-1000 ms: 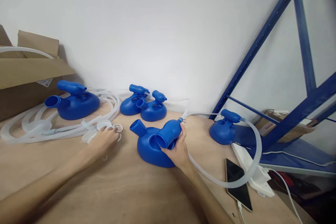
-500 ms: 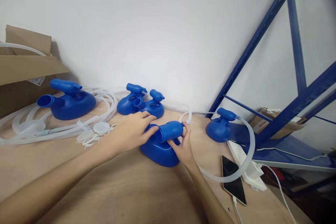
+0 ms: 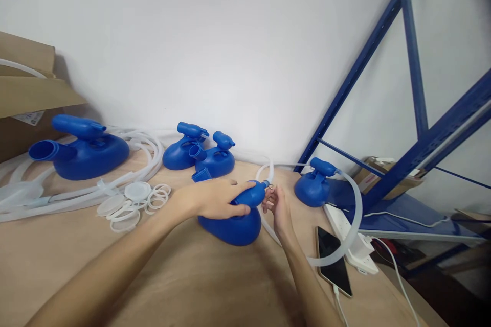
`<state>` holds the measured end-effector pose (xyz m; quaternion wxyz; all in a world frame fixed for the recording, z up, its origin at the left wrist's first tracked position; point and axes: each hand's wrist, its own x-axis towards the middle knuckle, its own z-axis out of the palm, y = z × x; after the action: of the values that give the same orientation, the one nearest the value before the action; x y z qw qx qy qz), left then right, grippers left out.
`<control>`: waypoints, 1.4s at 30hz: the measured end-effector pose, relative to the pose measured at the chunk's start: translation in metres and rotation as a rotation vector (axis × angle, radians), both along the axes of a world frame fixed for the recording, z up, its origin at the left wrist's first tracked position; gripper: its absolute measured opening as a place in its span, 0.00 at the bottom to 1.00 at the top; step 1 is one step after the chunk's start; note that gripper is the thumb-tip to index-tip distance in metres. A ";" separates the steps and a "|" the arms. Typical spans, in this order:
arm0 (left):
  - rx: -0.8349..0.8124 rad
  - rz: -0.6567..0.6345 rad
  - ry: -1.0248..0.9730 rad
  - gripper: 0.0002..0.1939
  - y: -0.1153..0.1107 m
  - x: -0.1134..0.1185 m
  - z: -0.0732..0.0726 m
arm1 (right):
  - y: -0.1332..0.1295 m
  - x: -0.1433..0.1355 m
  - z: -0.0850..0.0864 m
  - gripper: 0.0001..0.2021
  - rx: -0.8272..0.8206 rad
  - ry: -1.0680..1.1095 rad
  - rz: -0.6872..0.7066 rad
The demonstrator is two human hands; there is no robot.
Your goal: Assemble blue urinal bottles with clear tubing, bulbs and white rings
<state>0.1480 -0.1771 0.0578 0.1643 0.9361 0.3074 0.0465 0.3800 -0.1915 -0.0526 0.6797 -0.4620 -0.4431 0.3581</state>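
In the head view, my left hand (image 3: 218, 199) wraps over the rounded blue cup on top of a blue plastic urinal bottle (image 3: 233, 230), thumb on the near side. The bottle stands upright on the table, its open neck showing behind my wrist. A translucent hose (image 3: 270, 171) meets the cup's narrow nozzle. Just right of this joint, my right hand (image 3: 281, 209) has its fingers curled and pinched together; something thin may be at the fingertips, too small to make out. The hose continues behind that hand and loops to the right.
Two blue bottles (image 3: 215, 163) stand near the wall, a larger one (image 3: 92, 158) at left and another (image 3: 311, 189) at right with a hose. White rings and caps (image 3: 138, 191), coiled tubing (image 3: 153, 148), a phone (image 3: 333, 260), power strip (image 3: 366, 260), carton (image 3: 38, 92) and blue rack (image 3: 416, 127) surround the table.
My left hand has moved from the bottle's neck onto the cup and closed round it. My right hand has let go of the cup and drawn slightly right. The view has shifted slightly right.
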 end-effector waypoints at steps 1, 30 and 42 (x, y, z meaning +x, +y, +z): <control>-0.013 -0.005 -0.015 0.41 0.000 0.001 -0.004 | 0.001 0.001 0.005 0.25 -0.064 0.030 0.043; -0.090 0.117 -0.227 0.31 0.000 -0.003 -0.015 | 0.041 -0.017 0.057 0.04 -0.056 0.562 0.406; 0.111 0.409 -0.328 0.24 -0.005 -0.030 0.014 | 0.029 -0.090 0.104 0.12 -0.095 0.663 0.549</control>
<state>0.1185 -0.1822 0.0721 0.1477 0.8422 0.4563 0.2463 0.2903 -0.1624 0.0514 0.6426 -0.2178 -0.2902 0.6748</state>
